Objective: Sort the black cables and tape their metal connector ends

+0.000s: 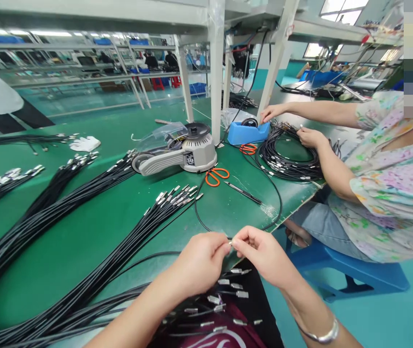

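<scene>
My left hand (202, 263) and my right hand (264, 253) meet at the table's front edge. Both pinch the small pale end of a black cable (281, 200), mostly hidden by my fingers. That cable curves in a loop on the green table beyond my hands. Below them, several black cables with silver metal connectors (242, 294) lie across my lap. Left of my hands, a bundle of black cables (137, 233) rests with its metal ends pointing away from me. Past the hands lie a craft knife (243, 193) and orange-handled scissors (217, 177).
A grey tape dispenser machine (199, 150) stands mid-table, with a blue tape holder (248, 133) beyond it. More cable bundles (64, 203) spread leftward near a white glove (85, 143). At right a co-worker (383, 183) reaches over a cable coil (289, 164). A white post (216, 72) rises behind.
</scene>
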`<state>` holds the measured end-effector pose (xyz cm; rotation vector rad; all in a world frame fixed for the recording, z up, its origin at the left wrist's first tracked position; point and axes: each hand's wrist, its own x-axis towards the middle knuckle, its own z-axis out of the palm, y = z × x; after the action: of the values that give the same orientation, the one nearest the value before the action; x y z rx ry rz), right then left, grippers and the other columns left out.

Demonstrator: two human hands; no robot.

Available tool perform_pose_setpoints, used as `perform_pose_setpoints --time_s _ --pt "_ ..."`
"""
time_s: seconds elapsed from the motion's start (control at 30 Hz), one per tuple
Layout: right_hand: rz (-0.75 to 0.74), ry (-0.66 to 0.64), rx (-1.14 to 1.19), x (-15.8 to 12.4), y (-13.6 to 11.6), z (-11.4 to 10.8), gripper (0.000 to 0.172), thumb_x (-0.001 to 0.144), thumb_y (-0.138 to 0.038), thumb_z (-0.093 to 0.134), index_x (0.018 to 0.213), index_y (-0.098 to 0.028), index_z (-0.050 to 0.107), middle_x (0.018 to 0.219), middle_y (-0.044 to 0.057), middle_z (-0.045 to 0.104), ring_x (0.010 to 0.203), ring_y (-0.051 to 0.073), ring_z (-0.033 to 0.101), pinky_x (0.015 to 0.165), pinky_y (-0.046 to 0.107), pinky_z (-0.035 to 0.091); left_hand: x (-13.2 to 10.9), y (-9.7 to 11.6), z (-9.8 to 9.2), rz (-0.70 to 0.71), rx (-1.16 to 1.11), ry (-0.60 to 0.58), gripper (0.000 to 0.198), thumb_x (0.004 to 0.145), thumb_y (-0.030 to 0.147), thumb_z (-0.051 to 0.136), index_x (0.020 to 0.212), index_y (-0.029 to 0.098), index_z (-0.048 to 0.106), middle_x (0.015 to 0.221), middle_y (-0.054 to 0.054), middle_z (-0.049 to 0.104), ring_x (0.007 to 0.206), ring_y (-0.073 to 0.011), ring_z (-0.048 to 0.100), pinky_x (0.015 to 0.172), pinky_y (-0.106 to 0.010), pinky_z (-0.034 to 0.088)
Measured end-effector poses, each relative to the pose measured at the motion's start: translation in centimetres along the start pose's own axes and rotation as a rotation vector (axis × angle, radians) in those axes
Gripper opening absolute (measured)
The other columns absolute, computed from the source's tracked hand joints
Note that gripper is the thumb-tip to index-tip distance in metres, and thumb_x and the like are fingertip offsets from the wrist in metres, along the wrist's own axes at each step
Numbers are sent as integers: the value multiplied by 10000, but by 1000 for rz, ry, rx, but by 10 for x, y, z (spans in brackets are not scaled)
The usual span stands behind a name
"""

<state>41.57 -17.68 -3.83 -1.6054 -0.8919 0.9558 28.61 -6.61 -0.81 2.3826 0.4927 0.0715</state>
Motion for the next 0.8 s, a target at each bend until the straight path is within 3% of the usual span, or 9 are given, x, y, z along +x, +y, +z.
perform_pose_setpoints --time_s 0.1,0.17,0.23,0.27,0.33,0.43,0.6,0.7,0.8 --pt "62 -78 61 -15 0 -7 242 807 -374 575 687 -165 551 620 1 556 621 141 518 615 263 416 -6 -3 -15 53 -21 -61 346 907 312 398 656 184 598 625 1 586 598 -124 514 582 -224 356" --pt "128 -68 48 -28 4 -11 261 801 -396 572 669 -174 534 613 1 548 614 143 514 609 262 406 0 -14 -29 17 56 59 360 916 352 385 683 188 605 666 -8 603 644 -136 540 627 -234 389" --pt "225 -91 0 -40 13 -12 269 780 -415 583 654 -182 532 601 -3 549 585 140 513 585 255 395 15 -33 -40 -82 213 298 294 911 318 390 782 192 622 775 -31 630 763 -166 573 725 -265 418" --pt "283 -112 -39 -44 19 -13 284 770 -431 585 641 -183 537 591 -3 550 563 137 510 566 253 387 25 -44 -43 -130 298 351 236 895 277 413 838 195 627 843 -43 638 832 -183 579 777 -284 424" --pt "368 -118 -136 -49 32 -15 340 771 -478 565 607 -181 548 574 3 553 531 138 503 540 255 375 47 -65 -43 -177 353 397 171 852 229 470 851 173 631 863 -81 626 888 -231 574 813 -340 425" --pt "338 -37 -201 -48 42 -26 410 821 -522 494 613 -177 568 611 26 576 574 156 515 563 274 384 71 -83 -36 -186 372 431 120 807 191 524 762 158 630 849 -112 610 924 -274 563 835 -385 419" --pt "177 59 -70 -24 29 -43 371 854 -493 493 735 -168 627 697 42 609 654 167 550 635 294 429 64 -75 -32 -123 313 482 189 868 213 450 804 177 623 853 -87 627 895 -232 578 818 -356 438" --pt "94 113 26 12 6 -29 354 813 -497 551 827 -158 650 750 52 636 652 155 560 615 283 442 45 -57 -27 -90 212 504 200 913 253 402 937 191 591 860 -33 653 786 -152 605 735 -272 470" --pt "2 110 124 53 -17 -2 366 780 -493 595 877 -145 655 794 56 657 649 138 571 587 258 453 30 -43 -16 -24 23 614 195 903 265 448 1001 194 601 890 -21 661 799 -131 611 746 -250 477"
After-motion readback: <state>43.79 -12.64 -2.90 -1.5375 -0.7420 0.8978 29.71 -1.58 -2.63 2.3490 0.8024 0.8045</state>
